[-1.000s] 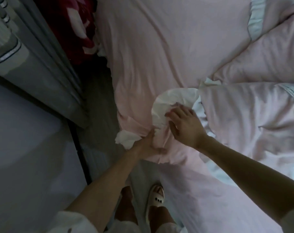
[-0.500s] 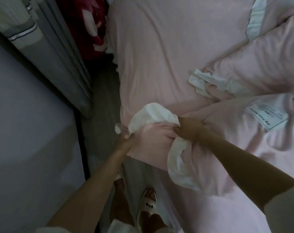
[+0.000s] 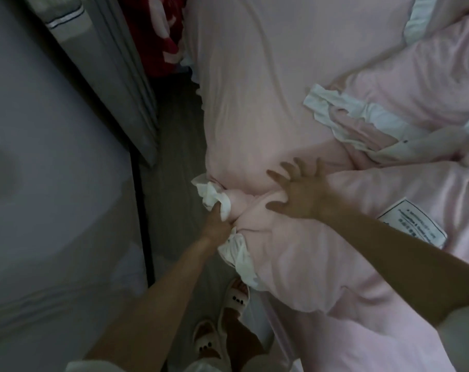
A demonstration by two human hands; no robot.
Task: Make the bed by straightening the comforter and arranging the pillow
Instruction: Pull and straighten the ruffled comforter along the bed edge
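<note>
Change vs. 0.5 s ago: the right hand [image 3: 300, 196] has let go of the frill it was pinching and now lies flat, fingers spread wide, palm down on the comforter [image 3: 322, 259] just inboard of the bed edge. The left hand [image 3: 217, 224] keeps its grip, fingers curled round the white frill [image 3: 214, 196] at the comforter corner, at the left edge of the bed. The corner sits lower against the mattress side than before, and the frill is now bunched above and below that fist.

Comforter: pale pink, white ruffled trim, thick and puffy. It lies across the near and right part of the bed, creased, with a folded-back ridge of trim [image 3: 362, 116] farther right. A white care label [image 3: 413, 228] shows face up beside the right forearm. Beyond the comforter, a smooth pink sheet [image 3: 254, 76] covers the far part of the bed.

Counts: 2 hands, 1 comforter, 1 label, 2 slippers [image 3: 236, 299] on the floor below the arms. Grey curtain [image 3: 115, 76] hangs at left; a red item [image 3: 152, 30] sits beside the bed at top, too dim to identify.
</note>
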